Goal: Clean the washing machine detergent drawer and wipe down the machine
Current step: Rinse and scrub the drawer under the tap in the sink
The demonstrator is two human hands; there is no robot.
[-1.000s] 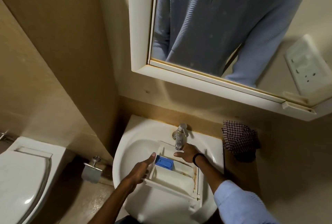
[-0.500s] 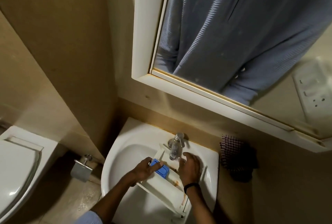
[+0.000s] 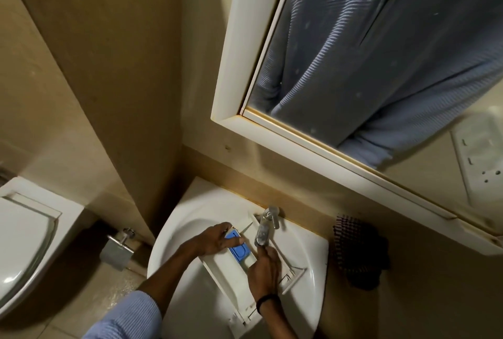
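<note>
A white detergent drawer (image 3: 226, 263) lies across the white wash basin (image 3: 190, 219), its far end under the chrome tap (image 3: 265, 225). A blue insert (image 3: 238, 250) sits in its middle compartment. My left hand (image 3: 217, 239) grips the drawer's left edge, thumb lying over the blue insert. My right hand (image 3: 264, 270) rests inside the drawer's right compartment just below the spout, fingers together on the plastic. Whether water is running I cannot tell.
A checked cloth (image 3: 356, 240) lies on the counter right of the basin. A framed mirror (image 3: 381, 66) hangs above, with a wall socket (image 3: 479, 167) to the right. A toilet (image 3: 24, 238) and paper holder (image 3: 117, 254) stand to the left.
My left hand has slid from the drawer's side up onto the blue insert. My right hand has moved down from the tap into the right compartment. The view has shifted closer.
</note>
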